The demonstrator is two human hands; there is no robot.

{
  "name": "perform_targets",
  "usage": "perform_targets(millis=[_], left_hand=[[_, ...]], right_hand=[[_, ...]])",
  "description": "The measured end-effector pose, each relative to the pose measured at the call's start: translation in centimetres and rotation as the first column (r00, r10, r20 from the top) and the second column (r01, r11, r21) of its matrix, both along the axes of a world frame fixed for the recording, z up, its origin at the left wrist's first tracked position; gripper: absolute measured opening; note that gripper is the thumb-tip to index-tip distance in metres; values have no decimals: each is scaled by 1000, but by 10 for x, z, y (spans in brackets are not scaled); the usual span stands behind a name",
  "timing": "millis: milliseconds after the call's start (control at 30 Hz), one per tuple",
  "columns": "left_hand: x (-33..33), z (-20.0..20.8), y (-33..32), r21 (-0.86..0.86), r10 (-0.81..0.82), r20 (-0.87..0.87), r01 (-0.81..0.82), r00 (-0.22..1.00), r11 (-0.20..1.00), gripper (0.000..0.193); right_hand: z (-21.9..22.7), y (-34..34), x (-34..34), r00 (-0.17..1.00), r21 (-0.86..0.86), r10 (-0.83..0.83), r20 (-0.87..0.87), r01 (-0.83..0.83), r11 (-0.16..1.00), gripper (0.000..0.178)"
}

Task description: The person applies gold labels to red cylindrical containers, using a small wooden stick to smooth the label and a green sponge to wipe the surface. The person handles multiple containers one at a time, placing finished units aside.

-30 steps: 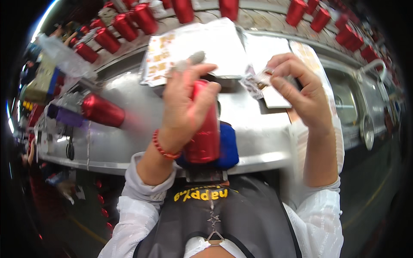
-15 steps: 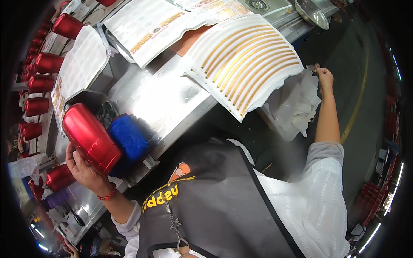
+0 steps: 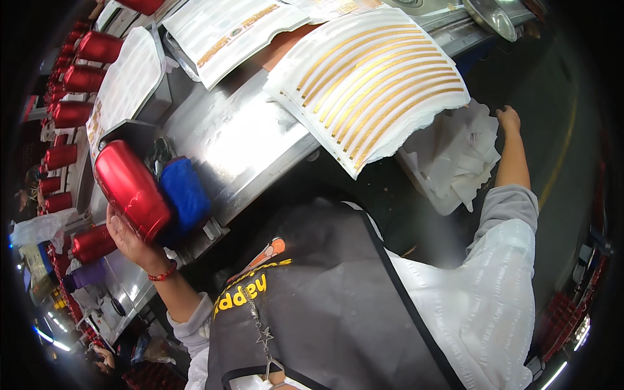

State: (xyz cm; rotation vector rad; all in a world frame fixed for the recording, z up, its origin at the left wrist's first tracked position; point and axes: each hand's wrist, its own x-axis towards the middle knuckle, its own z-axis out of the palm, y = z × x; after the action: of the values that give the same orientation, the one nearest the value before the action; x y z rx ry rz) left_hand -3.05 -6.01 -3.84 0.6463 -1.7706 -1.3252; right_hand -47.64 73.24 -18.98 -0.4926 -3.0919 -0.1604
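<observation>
A glossy red metallic bottle (image 3: 132, 190) lies tilted against a dark metal holder (image 3: 125, 132) at the left end of the steel bench. My left hand (image 3: 130, 242) cups its near lower side, the fingers partly hidden behind it. Touching the bottle's right side is a blue cloth-covered pad (image 3: 185, 193). My right hand (image 3: 509, 119) is stretched far out to the right, past a bin heaped with crumpled white paper (image 3: 465, 153). Its fingers look slightly apart, with nothing visible in them. Sheets with curved gold strips (image 3: 380, 91) overhang the bench edge between my hands.
Another printed sheet (image 3: 231, 39) lies on the steel bench (image 3: 250, 146), and a white sheet (image 3: 130, 71) drapes over a stand. Several red bottles (image 3: 73, 114) line the left side. A round metal pan (image 3: 491, 18) sits at the far right.
My right hand has moved right, away from the paper bin, and the small scrap at its fingertips no longer shows. My left hand stays at the bottle.
</observation>
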Motion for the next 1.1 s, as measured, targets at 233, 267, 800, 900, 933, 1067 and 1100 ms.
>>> perform_targets(millis=[233, 267, 800, 900, 933, 1067, 1100], left_hand=[[6, 4, 18, -84, 74, 15, -73, 997, 994, 48], [0, 12, 27, -113, 66, 75, -58, 995, 992, 49], [32, 6, 3, -104, -215, 41, 218, 976, 970, 46], [35, 6, 3, -82, -223, 44, 226, 974, 971, 43], [35, 8, 4, -89, -215, 46, 218, 976, 972, 42], [35, 8, 3, -131, -203, 36, 206, 979, 970, 39], [35, 10, 3, -133, -199, 38, 202, 979, 970, 39]], right_hand=[[88, -81, -75, 681, -152, 412, -606, -607, 780, 31], [113, -111, -82, 619, -223, 433, -655, -706, 672, 28], [206, -958, 88, -390, -17, 896, -211, -915, -402, 45], [214, -975, 117, -323, 85, 946, -24, -944, -320, 45], [217, -975, 124, -291, 134, 956, 38, -946, -293, 44], [224, -955, 113, -266, 216, 951, 161, -930, -296, 36], [230, -952, 116, -217, 206, 965, 150, -947, -245, 29]])
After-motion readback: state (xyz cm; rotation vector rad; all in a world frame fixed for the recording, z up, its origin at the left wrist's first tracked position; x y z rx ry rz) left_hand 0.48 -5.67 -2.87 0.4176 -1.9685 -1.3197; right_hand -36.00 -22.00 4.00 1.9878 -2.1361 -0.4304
